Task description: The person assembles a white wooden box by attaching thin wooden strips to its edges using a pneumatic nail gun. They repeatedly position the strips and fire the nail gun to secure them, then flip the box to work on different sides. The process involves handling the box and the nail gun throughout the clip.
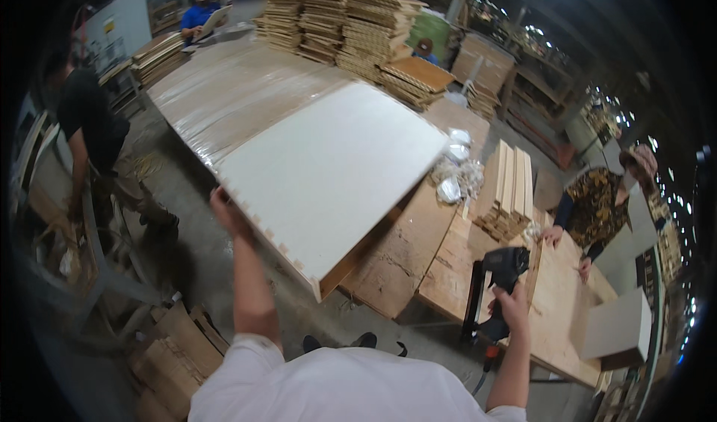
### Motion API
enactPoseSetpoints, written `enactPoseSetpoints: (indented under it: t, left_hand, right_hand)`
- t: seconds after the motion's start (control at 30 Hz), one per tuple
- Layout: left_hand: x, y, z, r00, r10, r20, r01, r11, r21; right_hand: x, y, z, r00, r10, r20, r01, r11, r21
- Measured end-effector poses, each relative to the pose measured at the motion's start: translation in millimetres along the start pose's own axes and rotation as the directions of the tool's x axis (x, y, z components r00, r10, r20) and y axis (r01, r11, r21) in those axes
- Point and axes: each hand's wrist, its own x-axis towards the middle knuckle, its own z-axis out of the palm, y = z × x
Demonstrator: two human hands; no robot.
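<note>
a white panel point(340, 172) with wooden sides and toothed joints along its near-left edge lies flat in front of the person, tilted across the view. the left hand point(223, 207) is at that edge, close to the panel's left corner, fingers touching the rim — whether they close round it from below i cannot tell. the right hand point(512, 308), to the right of the panel and well apart from it, is wrapped around the grip of a black handheld tool point(504, 264), which has an orange-red fitting point(491, 352) at its lower end.

beyond the panel stretches a brown surface point(258, 86) under shiny clear film, and farther beyond it rise tall stacks of wooden boards point(321, 19). just beside the panel's right corner sits crumpled clear plastic point(457, 177); farther right of the panel stands a bundle of pale planks point(511, 187) on a wooden worktable point(388, 261), part of which runs beneath the panel.

at the far right of the panel, a co-worker point(597, 209) in a patterned top rests both hands on a pale board point(562, 295) — a white block point(627, 325) is near it. well left of the panel, another person point(95, 116) in a dark shirt bends forward.
</note>
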Motion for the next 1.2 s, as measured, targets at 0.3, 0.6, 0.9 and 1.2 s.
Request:
enactPoseSetpoints:
  t: [0.3,0.6,0.9,1.2]
  left_hand:
    - [-215.4,-7.3,71.8,0.989,0.123,0.087,-0.137,0.972,0.189]
    - [-211.6,-22.6,29.3,0.867,0.157,0.473,-0.386,0.812,0.439]
    - [-201.5,-18.3,21.9,0.764,0.250,0.594,-0.614,0.565,0.551]
    - [-200.9,-22.1,20.7,0.759,0.265,0.595,-0.619,0.578,0.532]
  right_hand:
    - [-10.5,-155.1,-35.9,0.964,-0.246,0.103,0.260,0.954,-0.149]
    - [22.0,-276.6,-25.6,0.880,-0.061,0.471,0.170,0.966,-0.193]
    - [44.6,-289.0,-6.5,0.872,0.037,0.488,0.150,0.929,-0.339]
    - [45.3,-290.8,-4.2,0.870,0.117,0.478,0.106,0.904,-0.414]
